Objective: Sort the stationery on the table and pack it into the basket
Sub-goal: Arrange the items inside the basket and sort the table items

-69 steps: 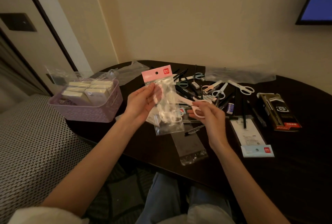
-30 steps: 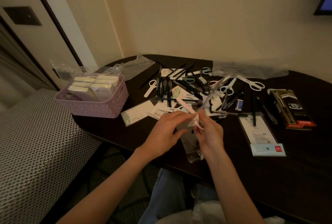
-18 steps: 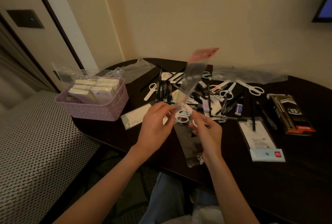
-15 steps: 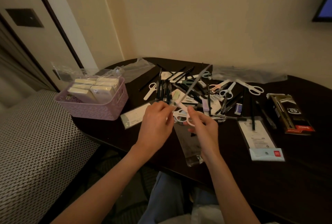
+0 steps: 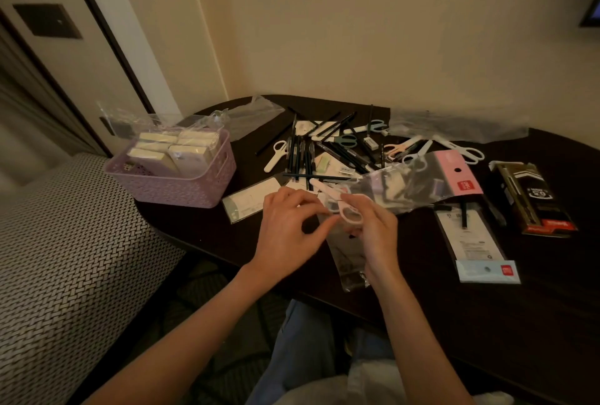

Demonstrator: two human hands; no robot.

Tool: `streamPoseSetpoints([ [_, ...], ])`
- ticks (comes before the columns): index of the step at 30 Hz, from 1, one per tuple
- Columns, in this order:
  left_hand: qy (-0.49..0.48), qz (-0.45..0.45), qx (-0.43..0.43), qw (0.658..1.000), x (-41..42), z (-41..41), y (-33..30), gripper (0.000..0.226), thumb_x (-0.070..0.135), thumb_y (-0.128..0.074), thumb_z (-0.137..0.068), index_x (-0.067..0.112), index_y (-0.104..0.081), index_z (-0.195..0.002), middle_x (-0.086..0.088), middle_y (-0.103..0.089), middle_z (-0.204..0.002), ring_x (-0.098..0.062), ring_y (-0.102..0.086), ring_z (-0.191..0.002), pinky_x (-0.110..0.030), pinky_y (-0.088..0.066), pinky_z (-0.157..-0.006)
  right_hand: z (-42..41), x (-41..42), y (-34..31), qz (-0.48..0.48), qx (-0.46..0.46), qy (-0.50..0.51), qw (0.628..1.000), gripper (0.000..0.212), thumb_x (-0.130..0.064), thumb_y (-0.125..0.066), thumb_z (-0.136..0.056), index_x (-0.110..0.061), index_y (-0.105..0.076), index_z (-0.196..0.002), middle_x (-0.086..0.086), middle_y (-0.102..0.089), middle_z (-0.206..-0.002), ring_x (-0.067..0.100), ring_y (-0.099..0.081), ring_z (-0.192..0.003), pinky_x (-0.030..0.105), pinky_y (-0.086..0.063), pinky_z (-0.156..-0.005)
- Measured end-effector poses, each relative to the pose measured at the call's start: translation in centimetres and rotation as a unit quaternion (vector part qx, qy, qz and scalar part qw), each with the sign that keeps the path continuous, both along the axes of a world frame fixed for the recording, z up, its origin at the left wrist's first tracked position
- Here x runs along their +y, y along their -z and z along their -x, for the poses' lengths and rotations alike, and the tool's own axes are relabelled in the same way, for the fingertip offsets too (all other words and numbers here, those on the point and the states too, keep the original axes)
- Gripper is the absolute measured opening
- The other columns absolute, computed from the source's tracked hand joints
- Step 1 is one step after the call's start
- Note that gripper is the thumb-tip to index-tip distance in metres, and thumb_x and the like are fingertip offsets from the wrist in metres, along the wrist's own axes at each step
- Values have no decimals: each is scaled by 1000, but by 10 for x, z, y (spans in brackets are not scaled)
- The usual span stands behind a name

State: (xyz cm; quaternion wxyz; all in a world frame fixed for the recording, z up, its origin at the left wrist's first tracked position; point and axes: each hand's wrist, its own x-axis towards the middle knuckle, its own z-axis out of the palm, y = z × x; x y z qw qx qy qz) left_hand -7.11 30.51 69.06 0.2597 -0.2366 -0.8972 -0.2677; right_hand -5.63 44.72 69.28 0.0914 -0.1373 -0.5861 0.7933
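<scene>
My right hand (image 5: 376, 235) grips the handles of a pale pink pair of scissors (image 5: 341, 201) above the table's near edge. A clear plastic bag with a pink header (image 5: 422, 187) lies flat to the right, its open end at the scissors. My left hand (image 5: 285, 226) is beside it, thumb and fingers curled and pinching at the bag's opening. A lilac basket (image 5: 181, 187) stands on the table's left end, holding several pale boxes. Loose black pens (image 5: 302, 157) and several more scissors (image 5: 461, 149) lie scattered behind my hands.
The dark table (image 5: 535, 323) has empty clear sleeves (image 5: 347, 258), a white blister card (image 5: 470, 242) and a black pen box (image 5: 532, 200) on its right. Crumpled clear bags (image 5: 454, 125) lie at the back by the wall. A patterned bed (image 5: 65, 258) is at the left.
The bag with the pink header, held upright half a second ago, has swung down flat to the right. Both hands stayed near the table's front edge with the pink scissors.
</scene>
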Motion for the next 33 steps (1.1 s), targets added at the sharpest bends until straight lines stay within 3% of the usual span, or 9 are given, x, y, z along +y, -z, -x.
streamPoseSetpoints([
  [3,-33,-84,-97,991,6,5,-1,17,43,-70,-81,26,-66,-82,14,-61,-87,-2,-52,-85,-25,-42,-76,-3,-4,-2,-3,22,-4,1000,20,-18,-56,-93,-9,-73,-100,1,-70,-96,-2,-65,-75,11,-48,-58],
  [5,-58,-159,-169,971,11,5,-4,22,36,-76,-78,24,-57,-80,10,-59,-82,-4,-54,-76,-22,-45,-66,-4,-6,-2,-11,36,-3,999,21,-19,-53,-95,-12,-73,-97,-4,-69,-96,-7,-64,-76,8,-46,-60],
  [9,-72,-346,-375,857,11,6,-14,27,22,-77,-80,11,-59,-97,-5,-67,-94,-14,-62,-81,-25,-51,-68,-4,-7,-2,-18,39,-8,999,24,-19,-49,-97,-13,-72,-96,6,-70,-102,-1,-66,-78,7,-46,-60],
  [12,0,-414,-478,775,6,6,-19,19,15,-69,-86,5,-68,-102,-9,-70,-93,-16,-62,-81,-25,-52,-70,-5,-7,0,-10,39,-9,999,24,-21,-50,-97,-16,-72,-93,11,-71,-102,14,-68,-89,12,-50,-64],
  [16,47,-483,-505,713,-1,3,-22,15,8,-61,-90,2,-69,-102,-11,-73,-94,-20,-69,-86,-30,-57,-76,-5,-6,4,-40,34,10,999,21,-19,-55,-96,-8,-72,-96,11,-72,-93,14,-67,-82,18,-50,-65],
  [20,54,-534,-511,672,-14,2,-33,18,5,-56,-92,-1,-66,-106,-18,-72,-104,-23,-72,-92,-28,-59,-76,-3,0,4,6,20,56,998,12,-19,-62,-92,-16,-73,-91,-3,-71,-86,5,-65,-77,18,-49,-61],
  [24,71,-595,-522,608,-30,-1,-45,20,-1,-53,-91,-3,-65,-107,-21,-70,-108,-26,-70,-98,-32,-59,-81,4,2,4,9,18,72,997,14,-18,-60,-93,-12,-72,-97,-1,-70,-89,0,-62,-70,17,-46,-58],
  [29,61,-561,-505,653,-41,-7,-49,21,-3,-60,-85,-3,-67,-106,-19,-72,-103,-25,-72,-92,-33,-59,-79,12,-11,2,-10,1,44,999,17,-19,-60,-93,-9,-70,-103,6,-71,-95,7,-64,-76,13,-48,-57],
  [33,33,-553,-501,665,-46,-10,-50,19,0,-65,-83,0,-68,-102,-16,-73,-98,-22,-72,-86,-32,-60,-76,13,-21,1,-19,8,18,1000,12,-18,-59,-93,-14,-70,-98,4,-71,-96,6,-64,-76,11,-49,-57],
])
